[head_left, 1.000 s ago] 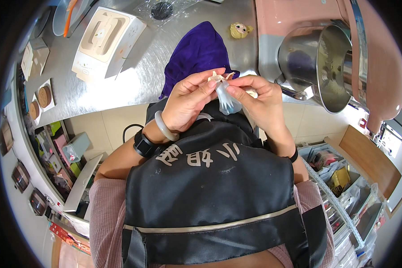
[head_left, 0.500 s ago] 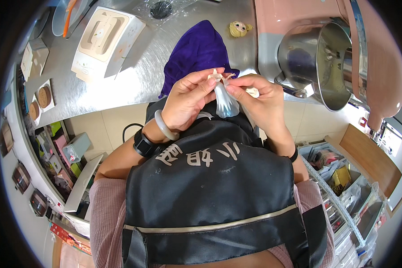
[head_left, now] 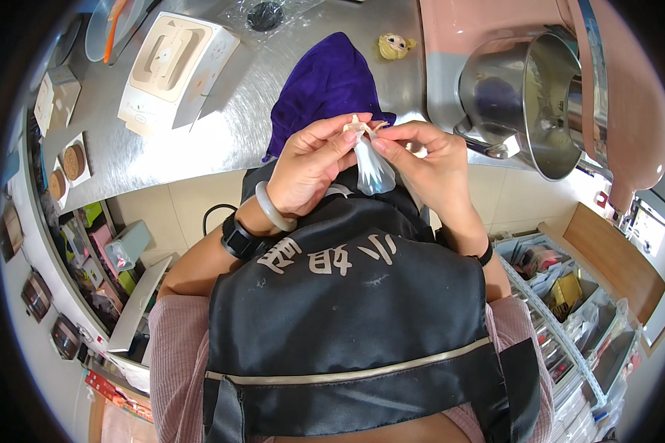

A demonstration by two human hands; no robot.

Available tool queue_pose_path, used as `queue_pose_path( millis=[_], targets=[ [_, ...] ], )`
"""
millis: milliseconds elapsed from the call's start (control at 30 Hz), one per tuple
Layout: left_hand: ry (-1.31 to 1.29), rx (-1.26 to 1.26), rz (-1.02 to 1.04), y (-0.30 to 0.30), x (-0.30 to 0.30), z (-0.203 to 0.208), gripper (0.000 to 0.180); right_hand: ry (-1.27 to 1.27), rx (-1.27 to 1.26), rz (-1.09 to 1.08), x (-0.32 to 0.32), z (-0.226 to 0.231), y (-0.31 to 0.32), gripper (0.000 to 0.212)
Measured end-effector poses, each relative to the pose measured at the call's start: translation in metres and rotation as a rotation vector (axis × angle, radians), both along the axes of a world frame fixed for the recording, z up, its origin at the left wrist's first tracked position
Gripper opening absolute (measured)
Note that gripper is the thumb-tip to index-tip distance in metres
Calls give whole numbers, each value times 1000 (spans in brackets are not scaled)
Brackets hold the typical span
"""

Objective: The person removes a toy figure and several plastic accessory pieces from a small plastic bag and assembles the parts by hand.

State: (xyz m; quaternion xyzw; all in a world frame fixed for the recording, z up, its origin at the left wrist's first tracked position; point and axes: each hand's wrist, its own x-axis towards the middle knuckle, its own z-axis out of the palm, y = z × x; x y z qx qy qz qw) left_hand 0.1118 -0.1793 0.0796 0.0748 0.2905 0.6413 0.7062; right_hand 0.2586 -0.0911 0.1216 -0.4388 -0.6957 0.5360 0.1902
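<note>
Held up over the table's near edge is a small headless doll figurine [head_left: 375, 171] with a pale blue-white flared skirt. My left hand [head_left: 312, 156] is closed, pinching its upper body between thumb and fingers. My right hand [head_left: 430, 159] is also closed, its thumb and forefinger on the doll's thin arm at the other side. Part of something small and pale shows behind the right fingers; I cannot make out what it is. Beyond my hands a purple cloth [head_left: 325, 85] lies crumpled on the table. A blonde doll's head [head_left: 396, 46] rests by itself to its right.
A white handled box [head_left: 171, 70] stands on the steel table [head_left: 236, 140] at left. To the right is a pink stand mixer [head_left: 628, 96] with a steel bowl [head_left: 524, 103]. Drawers of packets [head_left: 569, 303] sit low on the right.
My right hand has shifted very slightly, and the small pale thing by its fingers shows less. The left hand keeps its hold and the doll stays in place.
</note>
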Motion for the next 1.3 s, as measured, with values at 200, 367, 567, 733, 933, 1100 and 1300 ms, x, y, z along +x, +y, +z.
queue_pose_path(
  millis=[200, 367, 567, 733, 933, 1100, 1300],
  targets=[
    [-20, -23, -2, -1, 1, -1, 28, 62, -107, -38, 1, -4, 0, 12],
    [-23, -44, -8, 0, 0, 1, 29, 181, -376, -70, 3, -4, 3, 12],
    [28, -38, 14, 0, 4, -1, 30, 250, -465, -97, -1, 2, -4, 13],
    [-70, -85, -4, 1, 0, 2, 33, 136, -299, -19, -9, 1, -8, 17],
    [-37, -69, 9, 0, 2, 2, 35, 204, -395, -96, -14, 0, -10, 16],
    [-14, -57, 21, 0, 3, -1, 35, 206, -436, -120, -14, -3, -10, 14],
    [16, -10, 48, 0, 5, -3, 34, 109, -362, -74, -13, -5, -10, 14]
  ],
)
